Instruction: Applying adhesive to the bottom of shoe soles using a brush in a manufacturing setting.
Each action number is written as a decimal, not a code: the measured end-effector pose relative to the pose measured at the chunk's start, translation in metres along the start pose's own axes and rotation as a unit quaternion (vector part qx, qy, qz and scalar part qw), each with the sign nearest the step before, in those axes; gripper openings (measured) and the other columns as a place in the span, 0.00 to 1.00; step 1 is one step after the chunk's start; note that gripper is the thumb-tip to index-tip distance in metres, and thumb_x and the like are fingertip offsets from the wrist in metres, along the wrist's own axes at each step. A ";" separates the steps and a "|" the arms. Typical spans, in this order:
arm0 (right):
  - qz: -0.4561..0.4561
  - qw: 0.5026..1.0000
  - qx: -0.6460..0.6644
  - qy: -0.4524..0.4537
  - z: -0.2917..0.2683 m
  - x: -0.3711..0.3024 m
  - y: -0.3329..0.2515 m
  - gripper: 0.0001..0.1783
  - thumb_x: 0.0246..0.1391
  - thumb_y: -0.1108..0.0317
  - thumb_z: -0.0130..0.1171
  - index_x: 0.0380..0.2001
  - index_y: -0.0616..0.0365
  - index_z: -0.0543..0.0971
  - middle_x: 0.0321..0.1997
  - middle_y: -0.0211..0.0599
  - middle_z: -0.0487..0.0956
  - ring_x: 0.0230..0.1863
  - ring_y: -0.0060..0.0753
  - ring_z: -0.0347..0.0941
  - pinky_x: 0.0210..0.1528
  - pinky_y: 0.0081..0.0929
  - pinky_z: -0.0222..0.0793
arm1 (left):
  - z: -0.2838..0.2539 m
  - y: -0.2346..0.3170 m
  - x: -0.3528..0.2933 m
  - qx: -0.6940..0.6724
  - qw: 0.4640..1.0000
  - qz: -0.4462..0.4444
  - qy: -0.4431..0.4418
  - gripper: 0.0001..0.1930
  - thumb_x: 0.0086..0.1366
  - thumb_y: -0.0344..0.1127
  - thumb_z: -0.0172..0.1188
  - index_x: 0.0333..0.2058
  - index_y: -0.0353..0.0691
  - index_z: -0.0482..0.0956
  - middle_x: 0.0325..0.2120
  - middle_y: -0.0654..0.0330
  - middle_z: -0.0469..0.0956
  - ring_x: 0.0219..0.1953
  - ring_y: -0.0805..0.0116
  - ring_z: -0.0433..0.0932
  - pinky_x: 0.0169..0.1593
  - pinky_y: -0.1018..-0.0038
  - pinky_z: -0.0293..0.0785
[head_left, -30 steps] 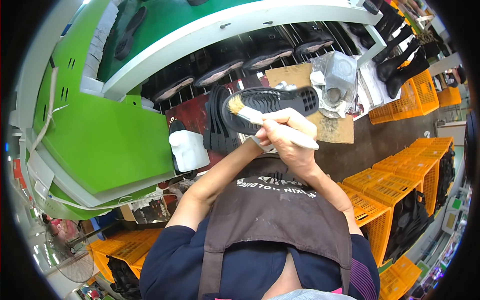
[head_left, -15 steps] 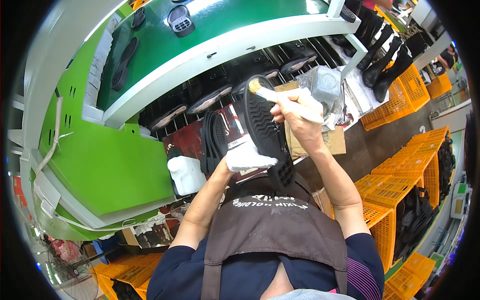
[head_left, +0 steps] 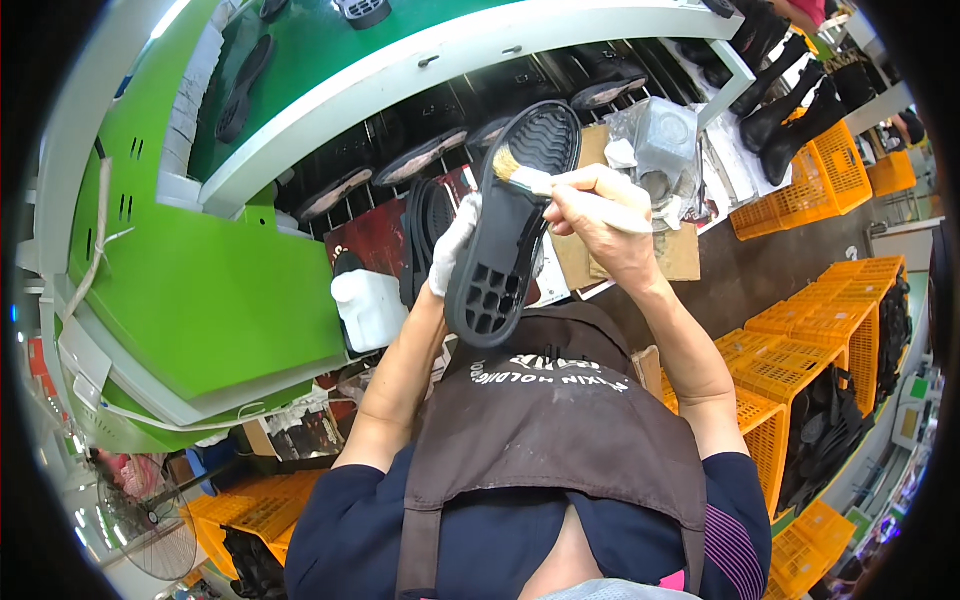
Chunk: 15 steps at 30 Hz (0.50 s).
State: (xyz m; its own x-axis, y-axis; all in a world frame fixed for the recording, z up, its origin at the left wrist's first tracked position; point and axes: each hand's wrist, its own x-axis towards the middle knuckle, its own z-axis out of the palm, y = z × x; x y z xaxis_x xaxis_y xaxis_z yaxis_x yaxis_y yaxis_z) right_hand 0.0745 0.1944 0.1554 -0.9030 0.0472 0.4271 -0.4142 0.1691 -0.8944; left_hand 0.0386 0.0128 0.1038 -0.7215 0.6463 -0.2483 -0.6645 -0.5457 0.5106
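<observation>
Grasping black sole [head_left: 508, 222], wave-ridged, grid-heeled: left grip [head_left: 453, 246]; right grip [head_left: 608, 222] clenched round brush [head_left: 531, 181].

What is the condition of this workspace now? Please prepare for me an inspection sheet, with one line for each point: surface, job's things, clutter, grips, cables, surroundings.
Surface: dark red sheet and brown cardboard, partly covered.
Job's things: black sole, tread facing the camera; brush, bristles at the sole's left edge.
Clutter: white plastic container, other black soles beside it, clear plastic wrapping around a translucent container.
Grips: left grip, white-gloved, holds the sole; right grip, bare, holds the brush.
Cables: pale cable along the green housing.
Surroundings: orange crates, black boots, fan.
</observation>
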 end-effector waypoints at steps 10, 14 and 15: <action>0.081 0.993 0.079 -0.031 0.026 -0.028 -0.015 0.06 0.52 0.76 0.58 0.33 0.69 0.77 0.26 0.35 0.79 0.25 0.17 0.76 0.26 0.14 0.72 | -0.004 0.011 0.021 -0.100 0.993 0.012 -0.055 0.26 0.66 0.57 0.43 0.45 0.38 0.72 0.39 0.54 0.76 0.35 0.62 0.75 0.41 0.68 0.76; 0.088 0.992 0.078 -0.054 0.031 -0.036 -0.023 0.05 0.51 0.77 0.59 0.32 0.68 0.78 0.26 0.35 0.78 0.25 0.19 0.76 0.26 0.15 0.72 | -0.011 0.012 0.023 -0.157 0.986 0.015 -0.061 0.24 0.68 0.53 0.42 0.47 0.39 0.71 0.41 0.56 0.76 0.40 0.64 0.74 0.45 0.69 0.74; 0.083 0.992 0.076 -0.061 0.032 -0.037 -0.023 0.05 0.51 0.77 0.59 0.32 0.68 0.78 0.25 0.36 0.78 0.25 0.19 0.76 0.26 0.15 0.72 | -0.012 0.013 0.022 -0.151 0.987 0.018 -0.051 0.23 0.68 0.52 0.42 0.47 0.39 0.71 0.41 0.56 0.76 0.40 0.65 0.74 0.45 0.69 0.74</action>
State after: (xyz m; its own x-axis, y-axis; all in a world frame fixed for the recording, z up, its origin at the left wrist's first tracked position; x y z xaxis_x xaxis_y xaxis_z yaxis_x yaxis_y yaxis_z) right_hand 0.1136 0.1576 0.1565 -0.9636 -0.0583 0.2611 -0.2625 0.0182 -0.9648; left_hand 0.0117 0.0138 0.0946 -0.7322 0.6659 -0.1429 -0.6780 -0.6929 0.2452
